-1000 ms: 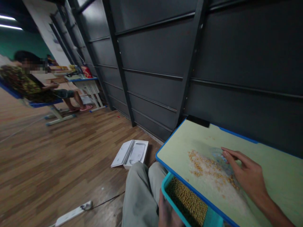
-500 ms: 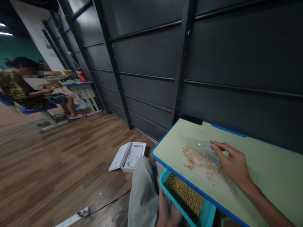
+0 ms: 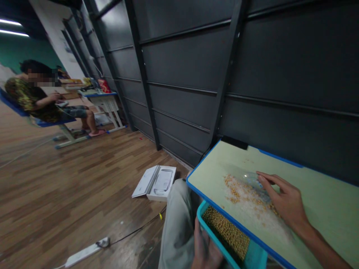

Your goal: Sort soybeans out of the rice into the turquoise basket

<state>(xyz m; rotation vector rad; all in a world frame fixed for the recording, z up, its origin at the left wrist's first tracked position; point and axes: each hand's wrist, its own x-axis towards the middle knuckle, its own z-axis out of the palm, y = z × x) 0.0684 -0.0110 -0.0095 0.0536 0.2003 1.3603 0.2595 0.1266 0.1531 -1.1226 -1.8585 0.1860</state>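
Observation:
My right hand (image 3: 288,201) pinches a clear, see-through plastic piece (image 3: 252,180) over the table; its exact kind I cannot make out. Beside and below it, yellow soybeans (image 3: 234,192) lie mixed with a spread of fine whitish grains (image 3: 276,222) on the pale green tabletop (image 3: 325,201). Just under the table's near edge, my left hand (image 3: 204,246) supports a teal plastic bin (image 3: 256,256) from its outer left side. Many soybeans (image 3: 227,229) fill the bin's visible part. The tabletop hides its far side.
A blue rim (image 3: 218,216) edges the table, with a black strip (image 3: 234,142) at its back corner against the dark panel wall (image 3: 179,101). On the floor are an open white box (image 3: 162,183) and a power strip (image 3: 86,252) with a cable. Another person (image 3: 42,97) sits far left.
The whole view has shifted, so the table and bin appear farther right. My right hand keeps the clear plastic by the soybeans, and my left hand stays on the bin.

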